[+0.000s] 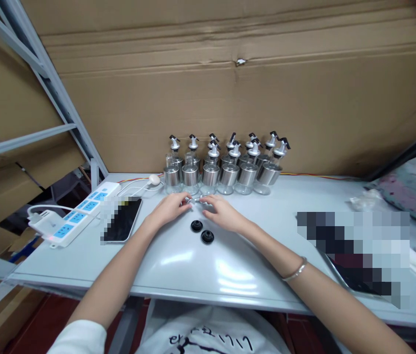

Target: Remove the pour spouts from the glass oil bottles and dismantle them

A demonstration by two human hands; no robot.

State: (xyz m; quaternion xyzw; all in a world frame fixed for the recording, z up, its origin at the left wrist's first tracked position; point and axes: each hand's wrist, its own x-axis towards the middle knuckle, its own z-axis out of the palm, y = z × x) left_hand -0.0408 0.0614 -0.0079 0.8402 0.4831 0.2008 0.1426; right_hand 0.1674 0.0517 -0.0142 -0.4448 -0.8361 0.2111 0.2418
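Note:
Two small silvery pieces lie at my fingertips just in front of the bottles, too small and partly covered to name exactly. My left hand (173, 207) has its fingertips closed around the left silvery piece (192, 201). Beside it, my right hand (221, 212) curls its fingers at the other piece, thumb a little apart. Nearer me rest two round black stoppers (196, 225), side by side on the table. Behind my hands stand glass bottles with steel sleeves (210, 174) in two rows. Most carry silver pour spouts with black levers; two at the front left have bare necks.
A white power strip (82, 216) with a plugged-in charger and a phone (129, 221) lie on the left of the table (178, 280). On the right are a blurred-out dark device (355, 275) and a crumpled clear bag (366, 200). Cardboard (200, 98) stands behind.

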